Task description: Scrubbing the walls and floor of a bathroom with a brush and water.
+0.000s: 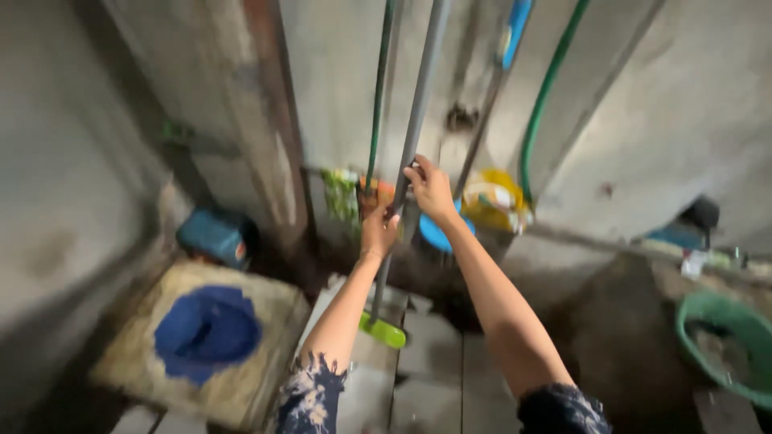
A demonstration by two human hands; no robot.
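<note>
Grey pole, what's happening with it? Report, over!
Left hand and right hand both gripping grey pole, upright. Green head on floor. Green hose hangs beside it.

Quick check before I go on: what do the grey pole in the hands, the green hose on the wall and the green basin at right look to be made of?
Grey pole: likely metal or rigid plastic, a smooth, even matte grey; blur leaves it open. Both the left hand and right hand grip it.
Green hose: flexible plastic or rubber, judging by its smooth curve.
Green basin: probably moulded plastic, with a uniform colour and rounded rim.
</note>
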